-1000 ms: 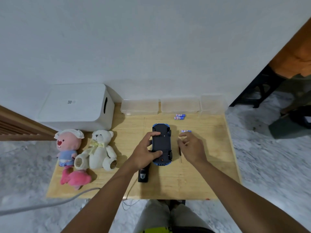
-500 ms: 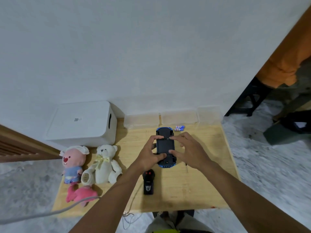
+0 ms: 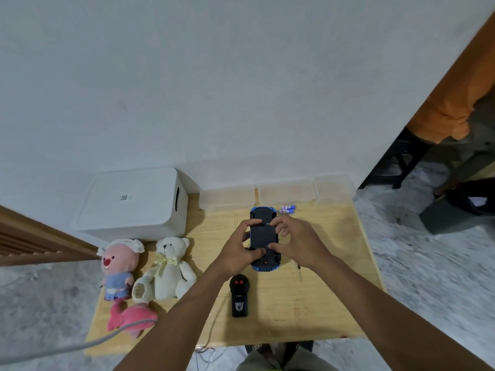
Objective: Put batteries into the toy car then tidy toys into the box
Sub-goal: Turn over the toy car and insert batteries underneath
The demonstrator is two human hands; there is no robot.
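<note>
An upside-down blue toy car [image 3: 263, 238] lies mid-tabletop [image 3: 329, 303], long axis running 12 to 6 o'clock. The left hand [image 3: 239, 250] clamps its left side; the right hand [image 3: 299, 241] pinches its underside. Spare batteries [image 3: 288, 209] sit at 1 o'clock, nearer the right hand.

Counts, head view: 1 toy car [image 3: 263, 238], underside up, centre. 2 batteries [image 3: 288, 209] at approx. 1 o'clock of car. 1 remote [image 3: 239, 295] at 7 o'clock. 3 plush toys at 9 o'clock: pink-faced doll [image 3: 119, 266], white bear [image 3: 168, 267], pink plush [image 3: 131, 318]. 1 white box [image 3: 134, 202]. 3 clear containers [image 3: 285, 192] at 12 o'clock. 2 hands.
</note>
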